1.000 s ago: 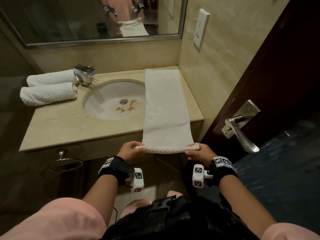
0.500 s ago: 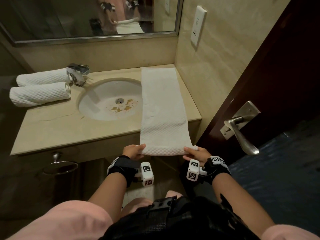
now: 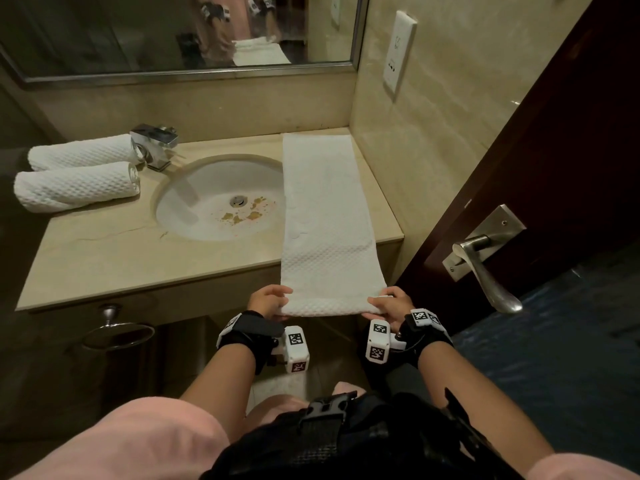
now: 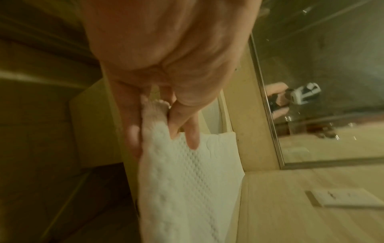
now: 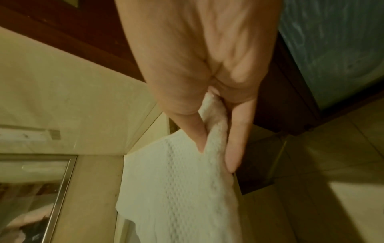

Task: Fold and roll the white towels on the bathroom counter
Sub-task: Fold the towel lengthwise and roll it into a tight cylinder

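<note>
Both hands, left hand and right hand, now pinch the folded white towel whose near end, hanging off the worktop, has thickened into a first turn, so rolling has begun.

A: From where does the head view look?
B: From above, forward and down over the surface toward the mirror.
A: And the wrist views?
B: Very near, along each hand; all three share the towel end.

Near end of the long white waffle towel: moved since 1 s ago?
Barely. The near end, pinched by left hand and right hand, still hangs just below the beige counter's front edge.
</note>
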`<act>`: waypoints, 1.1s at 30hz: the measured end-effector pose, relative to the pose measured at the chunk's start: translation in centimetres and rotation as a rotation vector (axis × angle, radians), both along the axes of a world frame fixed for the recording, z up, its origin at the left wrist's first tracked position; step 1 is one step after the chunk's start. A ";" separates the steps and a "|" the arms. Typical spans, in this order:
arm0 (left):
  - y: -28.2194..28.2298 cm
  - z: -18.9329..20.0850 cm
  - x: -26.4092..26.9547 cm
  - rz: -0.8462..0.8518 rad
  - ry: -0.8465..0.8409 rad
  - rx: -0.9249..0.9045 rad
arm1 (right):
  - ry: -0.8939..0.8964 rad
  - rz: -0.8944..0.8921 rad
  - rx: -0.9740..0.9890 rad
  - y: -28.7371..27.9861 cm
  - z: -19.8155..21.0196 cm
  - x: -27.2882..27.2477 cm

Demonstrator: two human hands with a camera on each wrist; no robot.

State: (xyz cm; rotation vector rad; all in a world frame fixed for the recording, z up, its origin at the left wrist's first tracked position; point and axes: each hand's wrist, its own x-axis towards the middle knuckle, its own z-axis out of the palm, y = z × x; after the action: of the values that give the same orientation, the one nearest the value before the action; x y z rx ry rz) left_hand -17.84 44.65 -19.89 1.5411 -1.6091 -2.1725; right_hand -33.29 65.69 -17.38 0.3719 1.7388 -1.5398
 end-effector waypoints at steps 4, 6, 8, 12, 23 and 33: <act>0.0 1.1 0.0 -0.152 0.056 -0.003 | 0.021 0.089 -0.013 -0.2 -0.1 -0.3; -0.3 1.3 0.2 -0.226 0.066 -0.036 | -0.001 0.151 -0.025 0.0 -0.2 -0.6; -0.6 1.2 0.2 -0.258 0.094 -0.092 | 0.001 0.229 -0.036 0.5 -0.2 -0.9; -0.9 0.9 1.0 -0.349 0.166 -0.197 | 0.042 0.509 -0.052 2.1 0.3 -1.6; -1.8 0.0 -0.1 -0.176 0.181 -0.056 | 0.285 0.505 0.108 1.8 0.0 -3.0; -2.1 -1.6 -2.7 -0.097 0.013 -0.078 | 0.118 0.144 0.081 -0.6 -1.6 -3.1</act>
State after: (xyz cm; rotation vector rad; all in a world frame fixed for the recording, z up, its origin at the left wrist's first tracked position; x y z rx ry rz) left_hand -20.52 42.52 -21.49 1.4541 -1.7768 -2.1333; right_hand -36.41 65.05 -19.02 0.1940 1.8812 -1.4159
